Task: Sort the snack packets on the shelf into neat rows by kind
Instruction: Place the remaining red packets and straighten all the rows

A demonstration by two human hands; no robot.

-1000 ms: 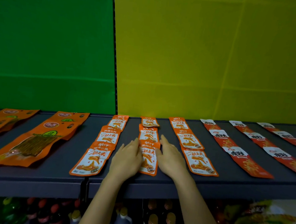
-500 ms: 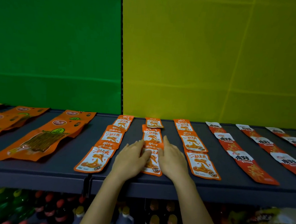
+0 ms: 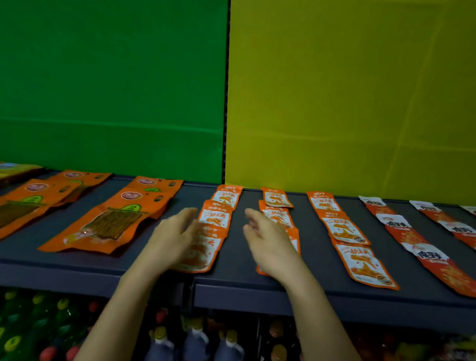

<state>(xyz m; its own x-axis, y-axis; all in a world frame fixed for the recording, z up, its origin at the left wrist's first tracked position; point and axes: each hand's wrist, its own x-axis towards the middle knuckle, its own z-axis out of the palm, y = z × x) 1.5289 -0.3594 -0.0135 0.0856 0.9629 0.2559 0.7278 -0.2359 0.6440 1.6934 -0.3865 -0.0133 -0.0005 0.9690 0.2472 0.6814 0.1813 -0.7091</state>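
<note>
Shelf [image 3: 233, 267] rows mostly sorted by kind; small orange packets [image 3: 346, 230] look slightly skewed (some overlap). Left hand [image 3: 175, 233] and right hand [image 3: 269, 240] spread flat, holding nothing.

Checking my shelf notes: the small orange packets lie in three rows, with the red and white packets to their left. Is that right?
No. The head view shows the red and white packets to the right of the small orange packets, which do lie in three rows.
</note>
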